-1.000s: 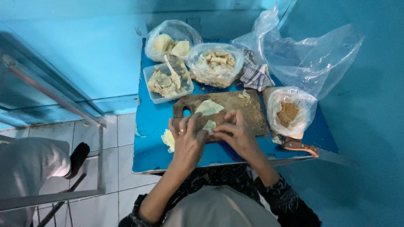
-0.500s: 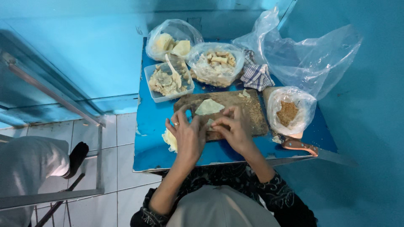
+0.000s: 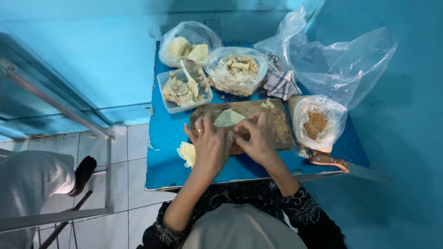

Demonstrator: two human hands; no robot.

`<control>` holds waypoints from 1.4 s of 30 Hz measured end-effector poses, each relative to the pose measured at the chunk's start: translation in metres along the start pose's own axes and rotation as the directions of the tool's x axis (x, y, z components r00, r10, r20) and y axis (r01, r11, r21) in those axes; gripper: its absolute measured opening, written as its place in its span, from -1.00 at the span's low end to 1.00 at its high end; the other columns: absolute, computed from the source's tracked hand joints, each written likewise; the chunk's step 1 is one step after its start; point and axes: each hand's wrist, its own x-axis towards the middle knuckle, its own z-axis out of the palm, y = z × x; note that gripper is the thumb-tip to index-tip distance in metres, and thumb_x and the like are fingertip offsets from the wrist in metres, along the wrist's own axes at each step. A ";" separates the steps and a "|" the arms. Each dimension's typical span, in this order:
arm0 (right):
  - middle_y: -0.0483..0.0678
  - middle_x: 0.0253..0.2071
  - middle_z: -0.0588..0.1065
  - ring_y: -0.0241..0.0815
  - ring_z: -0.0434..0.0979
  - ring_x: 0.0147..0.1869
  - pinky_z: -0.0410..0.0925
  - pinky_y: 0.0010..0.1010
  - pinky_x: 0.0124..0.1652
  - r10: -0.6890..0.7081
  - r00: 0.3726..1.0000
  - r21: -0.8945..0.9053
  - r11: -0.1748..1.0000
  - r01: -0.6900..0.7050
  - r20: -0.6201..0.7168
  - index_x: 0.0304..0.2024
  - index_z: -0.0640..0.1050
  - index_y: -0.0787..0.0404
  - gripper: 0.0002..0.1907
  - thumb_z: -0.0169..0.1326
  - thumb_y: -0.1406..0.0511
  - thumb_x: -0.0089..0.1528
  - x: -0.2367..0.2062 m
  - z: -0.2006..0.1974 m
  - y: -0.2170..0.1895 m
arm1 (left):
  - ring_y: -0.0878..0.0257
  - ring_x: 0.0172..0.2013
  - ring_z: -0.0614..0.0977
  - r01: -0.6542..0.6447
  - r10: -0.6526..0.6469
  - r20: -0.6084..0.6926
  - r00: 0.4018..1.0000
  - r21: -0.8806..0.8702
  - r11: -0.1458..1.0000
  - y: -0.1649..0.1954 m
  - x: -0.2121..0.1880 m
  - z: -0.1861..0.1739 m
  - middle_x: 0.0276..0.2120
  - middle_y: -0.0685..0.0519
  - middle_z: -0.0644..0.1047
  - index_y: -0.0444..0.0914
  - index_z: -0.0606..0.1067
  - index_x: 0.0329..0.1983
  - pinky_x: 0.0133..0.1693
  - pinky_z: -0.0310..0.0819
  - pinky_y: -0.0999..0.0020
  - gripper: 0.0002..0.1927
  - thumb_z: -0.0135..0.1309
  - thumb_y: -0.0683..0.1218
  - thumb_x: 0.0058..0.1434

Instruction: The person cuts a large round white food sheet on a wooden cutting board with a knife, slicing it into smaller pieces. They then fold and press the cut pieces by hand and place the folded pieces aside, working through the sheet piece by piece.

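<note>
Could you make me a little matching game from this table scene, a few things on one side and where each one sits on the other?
Things:
1. checked cloth
2. white spoon
3. knife
4. pale wrapper sheet

Places:
A. in the clear plastic tub of filling
B. at the table's near right edge
C. on the wooden board, just beyond the hands
D. at the back, beside the big clear bag

Pairs: 1-D, 2-A, 3-B, 4-C

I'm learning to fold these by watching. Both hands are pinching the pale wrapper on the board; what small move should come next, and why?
Probably fold the free corner of the wrapper down: it pokes out unfolded above the left hand and right hand, which pinch its lower part on the wooden board.
</note>
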 end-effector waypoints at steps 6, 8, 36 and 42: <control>0.05 -0.05 0.32 0.12 0.33 0.12 0.19 0.03 -0.05 0.023 0.998 -0.139 0.990 -0.032 -0.061 -0.26 0.57 0.06 -0.82 0.27 0.19 0.16 0.001 0.003 -0.016 | -0.19 0.28 0.27 0.062 -0.052 -0.076 0.996 0.139 0.988 -0.003 0.007 0.021 0.33 -0.25 0.24 -0.32 0.45 -0.12 0.23 -0.18 -0.61 -0.74 0.12 -0.12 0.17; 0.07 -0.04 0.31 0.13 0.33 0.10 0.17 0.03 -0.06 -0.004 0.995 -0.228 0.973 -0.019 -0.098 -0.22 0.56 0.08 -0.82 0.25 0.19 0.20 0.003 0.004 -0.021 | -0.13 0.32 0.27 0.078 -0.050 -0.128 0.990 0.226 0.971 -0.004 0.008 0.029 0.38 -0.23 0.22 -0.28 0.45 -0.06 0.27 -0.18 -0.58 -0.73 0.12 -0.12 0.20; -0.19 -0.38 0.60 -0.21 0.65 -0.27 0.47 -0.35 -0.22 0.092 0.981 0.251 0.959 -0.134 0.171 -0.31 0.61 0.14 -0.82 0.31 0.22 0.15 0.097 -0.079 -0.004 | -0.21 0.27 0.33 0.067 -0.077 -0.272 0.959 -0.045 0.997 -0.022 -0.025 -0.046 0.42 -0.28 0.15 -0.16 0.47 0.00 0.26 -0.07 -0.47 -0.64 0.30 -0.07 0.18; -0.04 -0.38 0.60 0.02 0.62 -0.29 0.40 -0.12 -0.30 0.025 0.987 -0.042 0.999 -0.032 -0.158 -0.18 0.51 0.20 -0.56 0.44 0.26 0.00 0.165 -0.080 -0.025 | -0.23 0.29 0.31 0.007 -0.018 -0.251 0.968 -0.044 0.999 -0.009 -0.025 -0.035 0.41 -0.24 0.16 -0.12 0.52 -0.03 0.22 -0.05 -0.43 -0.64 0.32 -0.03 0.13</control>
